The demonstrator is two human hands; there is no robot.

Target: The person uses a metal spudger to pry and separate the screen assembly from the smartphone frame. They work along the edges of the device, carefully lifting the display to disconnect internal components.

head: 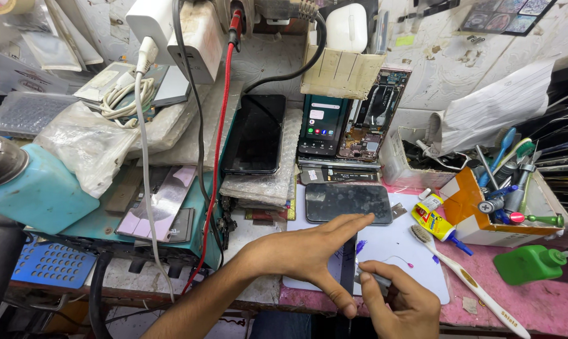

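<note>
At the lower centre of the frame, 2 hands meet over a white mat [415,248] on a cluttered repair bench [535,301]. The left hand [309,254] is spread flat, fingers together, reaching toward a dark phone [348,202] lying face up just above it. The right hand [400,301] pinches a small part, too small to identify. The work looks mid-repair; the next move calls for steady, fine fingertip placement. A toothbrush [466,279] lies at right.
</note>
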